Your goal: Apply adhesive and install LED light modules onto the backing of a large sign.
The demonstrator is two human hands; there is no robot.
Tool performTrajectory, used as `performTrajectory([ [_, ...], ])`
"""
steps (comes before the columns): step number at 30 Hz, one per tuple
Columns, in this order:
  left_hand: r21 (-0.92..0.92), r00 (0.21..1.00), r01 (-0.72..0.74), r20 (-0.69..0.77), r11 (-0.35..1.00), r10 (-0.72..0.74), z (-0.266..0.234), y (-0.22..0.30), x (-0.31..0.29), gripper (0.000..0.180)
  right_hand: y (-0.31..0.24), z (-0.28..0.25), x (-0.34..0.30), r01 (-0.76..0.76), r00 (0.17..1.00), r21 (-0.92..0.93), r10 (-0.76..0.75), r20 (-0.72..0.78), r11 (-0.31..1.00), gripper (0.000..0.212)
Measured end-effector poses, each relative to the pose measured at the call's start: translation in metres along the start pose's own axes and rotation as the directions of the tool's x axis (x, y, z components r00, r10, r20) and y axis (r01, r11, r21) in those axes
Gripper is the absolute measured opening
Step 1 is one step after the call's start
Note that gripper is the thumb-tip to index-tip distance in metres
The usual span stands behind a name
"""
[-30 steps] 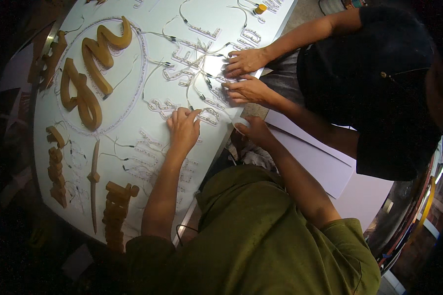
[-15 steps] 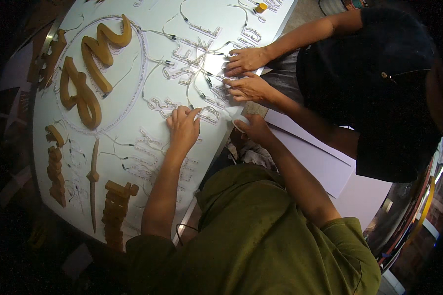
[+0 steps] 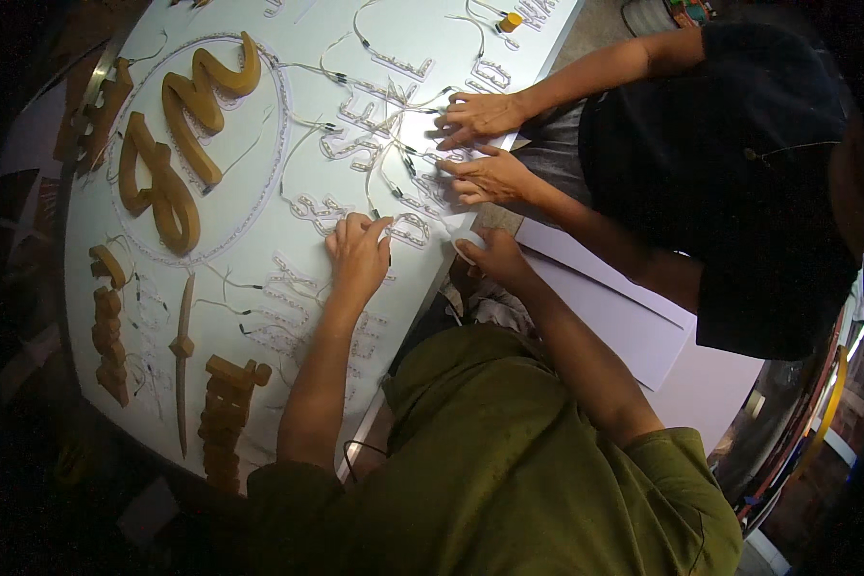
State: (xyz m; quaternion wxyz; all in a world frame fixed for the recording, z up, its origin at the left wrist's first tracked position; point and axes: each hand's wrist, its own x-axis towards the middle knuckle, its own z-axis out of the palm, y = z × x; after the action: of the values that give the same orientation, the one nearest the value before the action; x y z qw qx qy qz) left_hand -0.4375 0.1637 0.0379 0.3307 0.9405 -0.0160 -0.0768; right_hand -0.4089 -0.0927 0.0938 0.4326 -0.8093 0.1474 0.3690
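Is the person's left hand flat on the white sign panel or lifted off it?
On it: left hand rests fingers-down on the white sign panel, among its wired light modules.

A white sign panel [image 3: 259,240] carries golden-brown raised letters [image 3: 178,144] inside a thin dotted ring of pale beads. More golden-brown block letters [image 3: 226,408] sit near its lower edge. Strings of small white light modules [image 3: 394,192] join through thin white and dark wires. The person wears an olive-green shirt [image 3: 509,461]. A co-worker opposite wears a black shirt [image 3: 730,163]. A small orange cap [image 3: 511,20] sits at the top.
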Motion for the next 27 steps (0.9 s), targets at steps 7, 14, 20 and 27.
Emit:
performTrajectory([
  [7, -0.008, 1.0, 0.012, 0.01, 1.0, -0.012, -0.002, -0.002, -0.002, 0.033, 0.0, 0.002, 0.007, 0.007, 1.0, 0.005, -0.007, 0.001, 1.0, 0.04],
  [14, 0.001, 0.999, 0.022, 0.028, 1.0, -0.022, -0.005, -0.001, -0.002, 0.038, 0.023, -0.001, 0.005, 0.022, 0.999, 0.065, -0.023, 0.022, 0.998, 0.039],
  [20, 0.025, 1.0, 0.016, 0.009, 1.0, -0.017, -0.006, 0.0, -0.003, 0.035, 0.023, -0.009, -0.014, 0.064, 0.997, 0.055, -0.066, 0.033, 0.996, 0.036],
  [27, 0.005, 1.0, -0.003, -0.002, 1.0, 0.003, -0.007, 0.0, -0.004, 0.037, 0.043, -0.019, -0.025, 0.052, 0.999, -0.063, -0.051, 0.012, 0.997, 0.04],
])
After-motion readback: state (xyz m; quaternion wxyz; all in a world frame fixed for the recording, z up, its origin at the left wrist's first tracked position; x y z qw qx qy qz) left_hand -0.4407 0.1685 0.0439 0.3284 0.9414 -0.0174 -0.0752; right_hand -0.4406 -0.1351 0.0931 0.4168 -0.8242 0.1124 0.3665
